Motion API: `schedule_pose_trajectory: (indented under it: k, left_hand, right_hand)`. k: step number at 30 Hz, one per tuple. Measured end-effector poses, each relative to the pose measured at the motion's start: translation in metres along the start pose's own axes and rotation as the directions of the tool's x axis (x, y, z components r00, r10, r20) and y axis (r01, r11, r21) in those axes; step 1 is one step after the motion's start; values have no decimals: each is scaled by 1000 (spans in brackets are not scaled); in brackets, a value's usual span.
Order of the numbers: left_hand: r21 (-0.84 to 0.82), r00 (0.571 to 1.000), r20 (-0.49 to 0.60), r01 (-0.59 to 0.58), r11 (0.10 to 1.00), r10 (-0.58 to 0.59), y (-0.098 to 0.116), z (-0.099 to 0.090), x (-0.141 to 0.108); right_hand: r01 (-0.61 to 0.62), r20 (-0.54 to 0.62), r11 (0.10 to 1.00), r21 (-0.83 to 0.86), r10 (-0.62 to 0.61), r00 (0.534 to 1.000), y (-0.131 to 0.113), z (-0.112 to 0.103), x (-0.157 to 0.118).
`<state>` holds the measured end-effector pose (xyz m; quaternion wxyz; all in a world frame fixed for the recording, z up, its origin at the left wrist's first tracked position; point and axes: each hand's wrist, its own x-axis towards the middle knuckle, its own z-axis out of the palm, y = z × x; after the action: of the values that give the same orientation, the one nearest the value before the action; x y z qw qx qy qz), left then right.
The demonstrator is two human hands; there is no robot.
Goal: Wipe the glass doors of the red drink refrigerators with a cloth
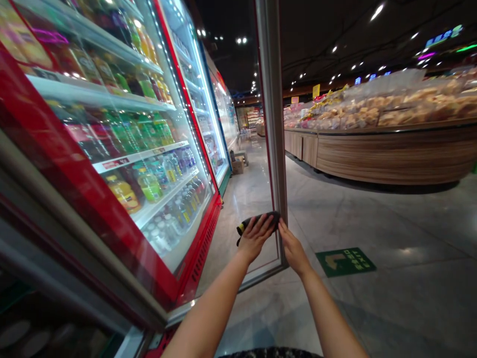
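A glass cooler door (274, 149) with a grey metal frame stands swung out in front of me. Against the lower part of its glass, my left hand (256, 236) presses a folded black cloth (244, 225) with a yellow stripe, its fingers lying over the cloth. My right hand (293, 247) touches the outer edge of the door frame from the other side, fingertips at the metal. Its fingers are stretched out and nothing shows in them.
To the left, a red-framed drinks cooler (190, 233) holds shelves of bottles (149, 185). A wood-panelled display counter (387, 154) piled with packaged food curves along the right. A green exit sign (346, 262) lies on the grey tiled floor (410, 308). Cardboard boxes (237, 166) stand farther down the aisle.
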<state>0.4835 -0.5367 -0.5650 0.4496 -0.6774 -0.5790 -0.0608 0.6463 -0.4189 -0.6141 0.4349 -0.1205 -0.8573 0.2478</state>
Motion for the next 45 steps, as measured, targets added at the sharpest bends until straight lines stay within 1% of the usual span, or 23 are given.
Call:
schedule_pose_trajectory:
  k: [3, 6, 8, 10, 12, 13, 16, 18, 19, 21, 24, 25, 26, 28, 30, 31, 34, 36, 38, 40, 42, 44, 45]
  left_hand:
    - [-44, 991, -9, -131, 990, 131, 10, 8, -35]
    - [-56, 985, 3, -171, 984, 172, 3, 8, -40]
    - [-49, 990, 12, -141, 989, 142, -6, 6, -28]
    - [-19, 1000, 10, -19, 1000, 19, -10, 4, -19]
    - [7, 994, -3, 108, 994, -108, -8, 2, -23]
    - [8, 993, -7, 122, 992, -122, -5, 2, -30]
    - [-26, 1000, 12, 2, 1000, -1, 1, -2, -53]
    - [-34, 998, 35, -44, 998, 45, -5, -8, -63]
    - [-26, 999, 44, -24, 999, 26, -10, -12, -67]
    - [3, 995, 54, 86, 996, -86, -22, -20, -76]
    - [71, 942, 34, 331, 941, -334, -29, -32, -105]
    - [88, 929, 28, 364, 927, -368, -28, -34, -117]
    - [99, 932, 29, 357, 929, -362, -27, -36, -128]
    - [101, 961, 54, 264, 959, -270, -25, -38, -143]
    - [87, 981, 77, 174, 981, -181, -31, -43, -145]
    - [82, 981, 81, 168, 982, -174, -36, -46, -142]
    - [94, 955, 76, 280, 955, -288, -52, -57, -138]
    - [124, 914, 55, 392, 912, -401, -55, -62, -147]
    - [152, 897, 27, 433, 889, -442, -52, -63, -163]
    - [166, 931, 31, 354, 920, -363, -49, -63, -178]
    - [161, 979, 78, 172, 972, -187, -52, -65, -183]
    - [144, 991, 121, 32, 989, -50, -62, -71, -181]
    - [142, 991, 123, 30, 989, -48, -68, -74, -178]
  right_hand:
    - [-20, 11, 999, 47, 19, 1000, 1, -3, 3]
    - [-36, 23, 999, 41, 35, 999, 0, -2, 4]
    - [-36, 28, 999, 37, 35, 999, 0, -1, 5]
    - [-38, 32, 999, 33, 37, 999, 0, 1, 5]
    - [-51, 45, 998, 20, 50, 998, 1, 4, 4]
    - [-60, 55, 998, 9, 59, 997, 1, 5, 4]
    - [-79, 92, 996, -32, 82, 992, 2, 9, 2]
    - [-78, 105, 995, -61, 85, 991, 3, 12, 0]
    - [-76, 109, 994, -75, 84, 991, 4, 13, -1]
    - [-70, 108, 992, -106, 82, 991, 5, 14, -2]
    - [-42, 102, 986, -164, 59, 993, 7, 16, -2]
    - [-28, 101, 982, -186, 48, 994, 7, 17, -2]
    - [-17, 99, 978, -210, 39, 994, 8, 18, -2]
    - [-11, 86, 966, -260, 34, 996, 7, 22, -2]
    - [-25, 64, 950, -312, 47, 997, 5, 26, -2]
    - [-34, 55, 941, -337, 56, 997, 3, 28, -2]
    - [-37, 47, 909, -416, 62, 997, -3, 31, -2]
    - [-2, 60, 885, -465, 34, 998, -9, 34, -1]
    - [52, 100, 865, -499, -2, 995, -15, 38, 1]
    - [79, 136, 854, -514, -10, 991, -20, 46, 1]
    - [76, 151, 852, -518, 4, 989, -22, 54, -1]
    - [59, 145, 851, -522, 20, 989, -21, 60, -4]
    - [53, 139, 849, -526, 25, 990, -21, 62, -5]
